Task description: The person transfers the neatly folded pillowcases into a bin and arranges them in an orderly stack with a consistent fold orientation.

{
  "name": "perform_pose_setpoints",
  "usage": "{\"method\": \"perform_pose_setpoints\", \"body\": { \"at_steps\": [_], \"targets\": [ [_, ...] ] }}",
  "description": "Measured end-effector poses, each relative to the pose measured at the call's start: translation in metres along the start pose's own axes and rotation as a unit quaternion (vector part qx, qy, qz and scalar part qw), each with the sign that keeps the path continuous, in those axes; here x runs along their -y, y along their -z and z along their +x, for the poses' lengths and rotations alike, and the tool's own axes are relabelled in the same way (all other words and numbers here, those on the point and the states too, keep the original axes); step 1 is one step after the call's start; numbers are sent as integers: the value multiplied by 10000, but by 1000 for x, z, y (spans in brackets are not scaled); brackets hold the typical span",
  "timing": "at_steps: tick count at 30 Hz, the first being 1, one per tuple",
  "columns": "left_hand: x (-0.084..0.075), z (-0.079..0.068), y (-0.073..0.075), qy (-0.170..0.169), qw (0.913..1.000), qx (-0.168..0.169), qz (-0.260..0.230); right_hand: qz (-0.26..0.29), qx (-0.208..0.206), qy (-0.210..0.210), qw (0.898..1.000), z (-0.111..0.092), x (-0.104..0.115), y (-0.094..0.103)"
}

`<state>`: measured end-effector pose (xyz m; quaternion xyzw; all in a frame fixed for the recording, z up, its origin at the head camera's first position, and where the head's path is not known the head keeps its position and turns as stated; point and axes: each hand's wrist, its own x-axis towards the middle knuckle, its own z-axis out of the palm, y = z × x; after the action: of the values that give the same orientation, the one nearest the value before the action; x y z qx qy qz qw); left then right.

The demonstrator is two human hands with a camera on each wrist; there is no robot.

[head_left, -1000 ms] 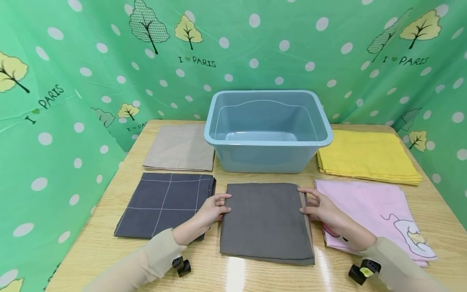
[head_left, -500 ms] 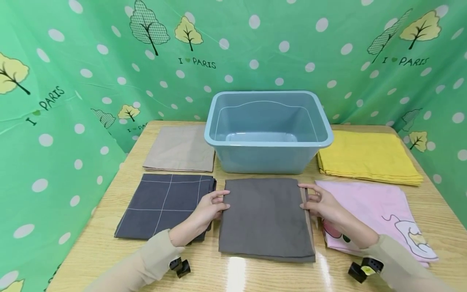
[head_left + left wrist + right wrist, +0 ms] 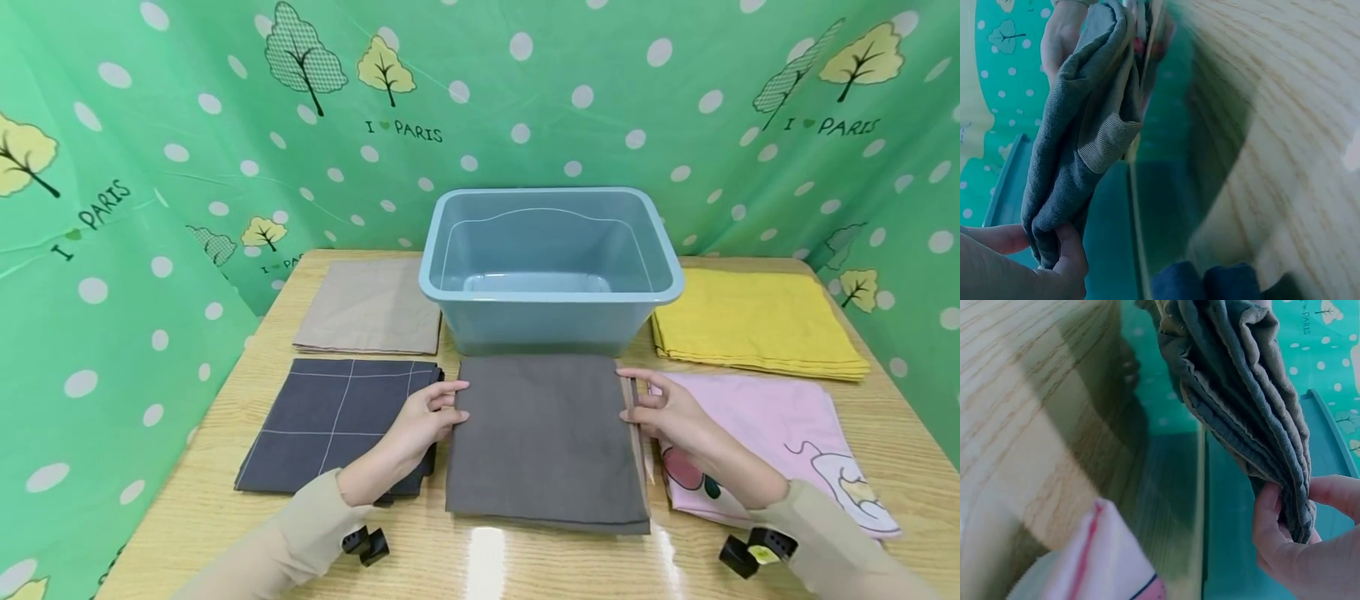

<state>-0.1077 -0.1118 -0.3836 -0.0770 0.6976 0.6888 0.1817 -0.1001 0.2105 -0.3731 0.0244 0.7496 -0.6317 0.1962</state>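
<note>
Between the two hands, a folded dark grey cloth (image 3: 547, 442) hangs just above the table, its layers showing edge-on in both wrist views. My left hand (image 3: 423, 421) pinches its left edge between thumb and fingers. At the opposite edge, my right hand (image 3: 671, 417) pinches the stacked layers (image 3: 1254, 406) the same way. In the left wrist view the thumb and fingers grip the cloth's (image 3: 1079, 137) far end. Just behind the cloth stands a light blue plastic bin (image 3: 551, 325), with nothing seen inside it.
To the left lie a folded navy checked cloth (image 3: 322, 417) and a beige cloth (image 3: 367, 304) behind it. A pink printed cloth (image 3: 780, 433) and a yellow cloth (image 3: 757, 321) lie on the right. A green dotted curtain (image 3: 517, 83) hangs behind the wooden table (image 3: 420, 550).
Both hands have lifted the grey cloth slightly and moved it away from the table's front, toward the bin. The bin and the other cloths have stayed in place.
</note>
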Motion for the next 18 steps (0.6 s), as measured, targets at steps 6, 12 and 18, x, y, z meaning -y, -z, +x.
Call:
{"method": "perform_pose_setpoints", "body": {
  "at_steps": [6, 12, 18],
  "targets": [
    [-3, -2, 1, -71, 9998, -165, 0, 21, -91, 142, 9999, -2, 3, 2],
    [-8, -5, 1, -151, 9996, -225, -20, 48, -157, 269, 9995, -5, 8, 3],
    [-14, -10, 2, -247, 9996, -154, 72, -282, -289, 387, 9984, -10, 18, 4]
  ]
}}
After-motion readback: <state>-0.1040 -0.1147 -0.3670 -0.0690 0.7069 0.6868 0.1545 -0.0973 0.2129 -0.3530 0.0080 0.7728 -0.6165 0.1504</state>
